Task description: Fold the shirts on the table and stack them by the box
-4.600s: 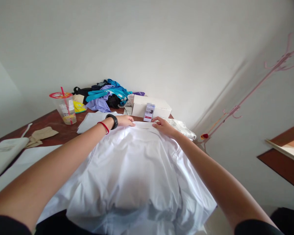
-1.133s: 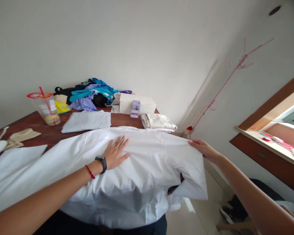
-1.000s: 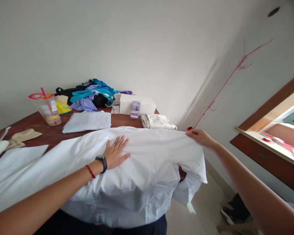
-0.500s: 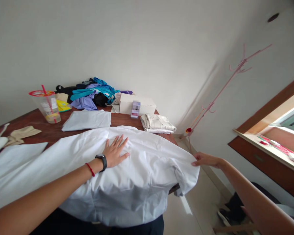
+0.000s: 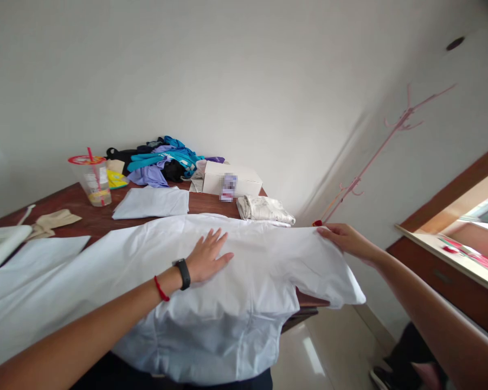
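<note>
Reddish-brown wood table (image 5: 213, 203) against smooth pale wall (image 5: 228, 81), with a clear plastic cup (image 5: 95, 187), crumpled clothes pile (image 5: 162, 165), boxy white carton (image 5: 248, 181) and flat folded cloth (image 5: 152, 202) at the back. White shirt (image 5: 228, 303), thin creased woven fabric, lies across the near side, long axis roughly left to right, short sleeve (image 5: 321, 265) pointing right past the table's edge, near side draping down toward the person. Left hand (image 5: 207, 257) flat on it, fingers spread, gripping nothing; right hand (image 5: 345, 238) pinches the sleeve's far edge.
</note>
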### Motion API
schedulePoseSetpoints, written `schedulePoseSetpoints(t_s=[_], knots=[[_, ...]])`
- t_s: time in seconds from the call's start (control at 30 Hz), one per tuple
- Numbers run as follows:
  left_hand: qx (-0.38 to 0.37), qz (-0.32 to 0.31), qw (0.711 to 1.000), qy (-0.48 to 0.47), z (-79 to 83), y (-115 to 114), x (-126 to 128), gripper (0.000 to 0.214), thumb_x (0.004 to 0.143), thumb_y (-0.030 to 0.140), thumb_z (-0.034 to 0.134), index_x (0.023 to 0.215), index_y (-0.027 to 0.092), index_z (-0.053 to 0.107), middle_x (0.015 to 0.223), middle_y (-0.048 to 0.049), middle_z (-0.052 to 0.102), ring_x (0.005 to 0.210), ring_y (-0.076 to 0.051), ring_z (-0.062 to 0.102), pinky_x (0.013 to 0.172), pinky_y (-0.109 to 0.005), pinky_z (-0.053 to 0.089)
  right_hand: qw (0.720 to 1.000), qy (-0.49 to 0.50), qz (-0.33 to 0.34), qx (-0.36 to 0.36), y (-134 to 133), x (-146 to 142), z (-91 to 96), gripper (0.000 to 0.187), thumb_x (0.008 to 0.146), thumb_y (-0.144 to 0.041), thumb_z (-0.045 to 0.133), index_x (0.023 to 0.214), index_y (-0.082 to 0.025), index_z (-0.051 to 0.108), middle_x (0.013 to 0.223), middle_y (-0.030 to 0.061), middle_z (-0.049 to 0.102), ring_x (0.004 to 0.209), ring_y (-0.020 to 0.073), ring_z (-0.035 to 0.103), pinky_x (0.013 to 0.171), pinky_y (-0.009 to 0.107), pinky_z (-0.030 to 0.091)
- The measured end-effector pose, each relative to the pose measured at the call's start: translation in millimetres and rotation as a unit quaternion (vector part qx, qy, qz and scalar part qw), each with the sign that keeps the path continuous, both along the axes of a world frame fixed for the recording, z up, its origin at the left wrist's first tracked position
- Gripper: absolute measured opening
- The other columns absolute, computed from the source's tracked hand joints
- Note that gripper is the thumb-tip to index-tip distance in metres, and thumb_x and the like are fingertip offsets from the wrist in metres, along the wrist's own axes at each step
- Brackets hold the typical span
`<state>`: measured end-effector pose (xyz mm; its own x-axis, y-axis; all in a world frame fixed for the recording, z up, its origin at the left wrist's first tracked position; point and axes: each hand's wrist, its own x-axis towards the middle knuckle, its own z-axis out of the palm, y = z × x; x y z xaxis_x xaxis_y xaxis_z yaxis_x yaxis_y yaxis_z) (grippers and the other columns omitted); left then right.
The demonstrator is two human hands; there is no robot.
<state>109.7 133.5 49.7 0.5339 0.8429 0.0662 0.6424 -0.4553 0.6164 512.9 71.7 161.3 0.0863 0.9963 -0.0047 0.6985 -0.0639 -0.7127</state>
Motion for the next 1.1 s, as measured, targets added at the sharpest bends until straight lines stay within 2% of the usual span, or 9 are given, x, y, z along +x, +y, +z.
schedulePoseSetpoints(t_s=[0.07, 0.2, 0.3, 0.43, 0.67, 0.8, 0.9, 0.97, 1.1], knots=[[-0.150, -0.054, 0.975, -0.157, 19.4, -19, 13, 0.070, 0.096, 0.062, 0.044, 0.149, 0.016, 0.048, 0.160, -0.0171, 0.037, 0.149, -0.034, 0.031, 0.122, -0.049, 0.024, 0.999, 0.005, 0.039, -0.010, 5, -37, 17.8, 0.061, 0.081, -0.074, 0.062, 0.083, -0.014, 0.074, 0.078, 0.0070, 0.073, 0.067, 0.0203, 0.066, 0.056, 0.026, 0.050], [-0.453, -0.125, 0.807, -0.358, 49.3, -53, 25, 0.064, 0.093, 0.063, 0.055, 0.141, 0.022, 0.051, 0.145, -0.0189, 0.055, 0.121, -0.034, 0.063, 0.097, -0.048, 0.051, 0.996, 0.036, 0.081, 0.001, 21, -119, 31.2, 0.047, 0.083, -0.061, 0.068, 0.087, -0.015, 0.077, 0.082, 0.0061, 0.075, 0.069, 0.0181, 0.065, 0.058, 0.025, 0.049], [-0.501, -0.124, 0.743, -0.426, 57.9, -64, 25, 0.055, 0.090, 0.053, 0.067, 0.137, 0.028, 0.053, 0.138, -0.0136, 0.060, 0.114, -0.030, 0.067, 0.088, -0.042, 0.055, 0.991, 0.079, 0.103, -0.039, 37, -174, 22.2, 0.033, 0.085, -0.045, 0.071, 0.102, -0.018, 0.079, 0.090, 0.0063, 0.077, 0.075, 0.0181, 0.066, 0.064, 0.025, 0.051], [-0.486, -0.088, 0.717, -0.492, 52.5, -54, 21, 0.038, 0.088, 0.042, 0.071, 0.116, 0.017, 0.065, 0.115, -0.0127, 0.070, 0.099, -0.025, 0.069, 0.086, -0.034, 0.055, 0.985, 0.102, 0.117, -0.081, 55, -218, -1.8, 0.042, 0.091, -0.039, 0.068, 0.128, -0.019, 0.070, 0.103, 0.0077, 0.075, 0.085, 0.0184, 0.067, 0.074, 0.027, 0.054], [-0.384, 0.124, 0.820, -0.405, 14.7, -11, -1, 0.066, 0.078, 0.017, 0.074, 0.137, 0.019, 0.046, 0.106, -0.0091, 0.067, 0.086, -0.020, 0.067, 0.071, -0.029, 0.054, 0.957, 0.111, 0.212, -0.167, 57, -194, -40.9, 0.082, 0.085, -0.052, 0.074, 0.155, -0.031, 0.038, 0.114, 0.0071, 0.072, 0.096, 0.0219, 0.067, 0.083, 0.033, 0.054], [-0.296, 0.119, 0.892, -0.319, -10.4, 4, -6, 0.058, 0.079, 0.014, 0.066, 0.134, 0.019, 0.048, 0.099, -0.0069, 0.065, 0.071, -0.017, 0.065, 0.060, -0.027, 0.052, 0.943, 0.088, 0.238, -0.216, 34, -158, -65.0, 0.104, 0.075, -0.050, 0.084, 0.160, -0.030, 0.028, 0.106, 0.0058, 0.070, 0.092, 0.0213, 0.066, 0.082, 0.033, 0.053], [-0.213, 0.132, 0.922, -0.295, -15.1, 2, -7, 0.059, 0.078, 0.012, 0.064, 0.134, 0.017, 0.047, 0.113, -0.0116, 0.063, 0.076, -0.018, 0.065, 0.070, -0.034, 0.056, 0.947, 0.067, 0.236, -0.208, 15, -139, -77.5, 0.106, 0.075, -0.045, 0.085, 0.161, -0.029, 0.025, 0.087, -0.0006, 0.066, 0.075, 0.0154, 0.061, 0.071, 0.028, 0.050], [-0.097, 0.100, 0.950, -0.280, -7.8, -10, -11, 0.058, 0.079, 0.014, 0.066, 0.134, 0.019, 0.049, 0.125, -0.0133, 0.060, 0.095, -0.023, 0.067, 0.088, -0.040, 0.055, 0.949, 0.097, 0.230, -0.191, 9, -135, -78.5, 0.102, 0.078, -0.044, 0.082, 0.161, -0.030, 0.024, 0.076, -0.0045, 0.061, 0.066, 0.0122, 0.056, 0.063, 0.024, 0.046], [0.113, -0.106, 0.973, -0.172, 8.6, -61, -28, 0.066, 0.085, 0.026, 0.069, 0.146, 0.028, 0.044, 0.144, -0.0105, 0.053, 0.132, -0.029, 0.053, 0.113, -0.048, 0.043, 0.941, 0.220, 0.218, -0.137, 13, -157, -64.2, 0.089, 0.082, -0.042, 0.078, 0.157, -0.031, 0.031, 0.077, -0.0044, 0.063, 0.062, 0.0107, 0.055, 0.057, 0.023, 0.045]])
